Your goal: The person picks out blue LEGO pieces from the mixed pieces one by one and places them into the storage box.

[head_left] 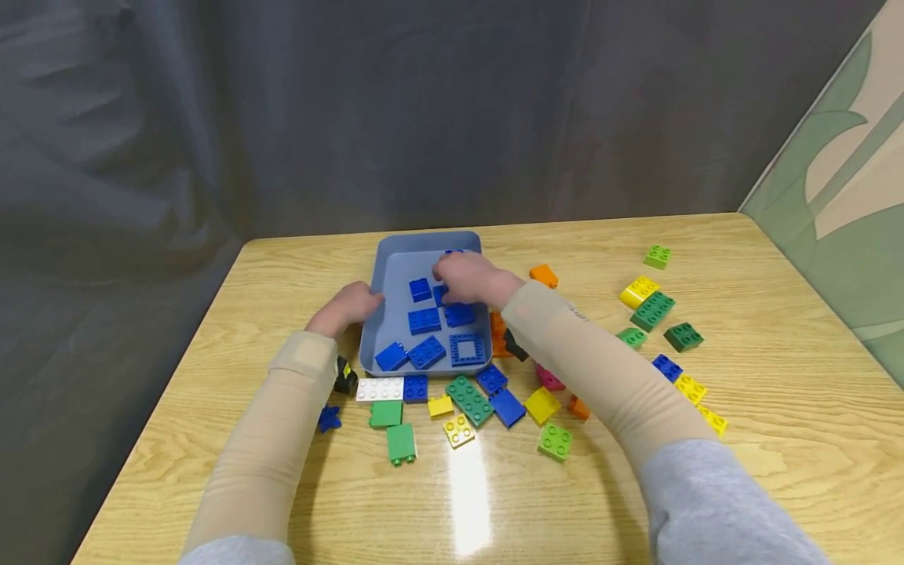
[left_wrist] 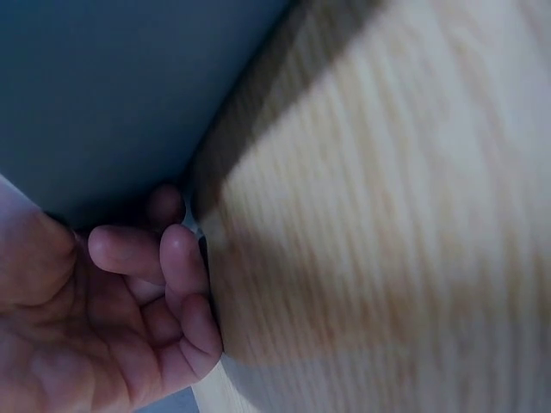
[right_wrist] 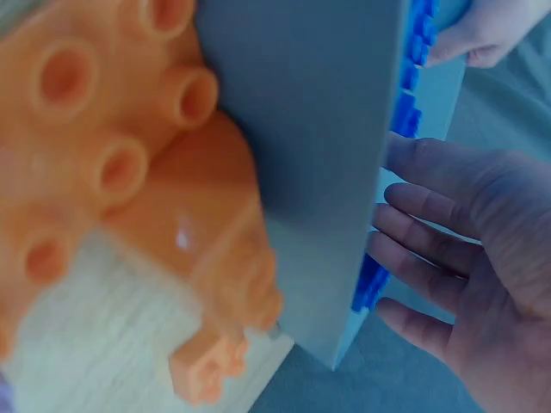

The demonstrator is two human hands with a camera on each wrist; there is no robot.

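Note:
A blue-grey tray (head_left: pixel 424 372) holds several blue bricks, among them a large studded brick (head_left: pixel 427 353) and a square frame piece (head_left: pixel 466 350). My left hand (head_left: pixel 348 308) grips the tray's left rim, thumb over the edge. In the left wrist view, the fingers (left_wrist: pixel 185 267) curl low against the tray's outer wall. Inside the tray, my right hand (head_left: pixel 472 279) reaches down over the blue bricks on the right side. Its fingers (right_wrist: pixel 430 245) look loosely extended in the right wrist view, their tips partly hidden behind the tray wall.
Along the tray's near side lie a white brick (head_left: pixel 380 389), a green brick (head_left: pixel 469 400) and blue bricks (head_left: pixel 507 408). Orange bricks (right_wrist: pixel 112 129) stand right beside the tray's right wall. More yellow bricks (head_left: pixel 639 291) and green bricks (head_left: pixel 653 311) are scattered at the right.

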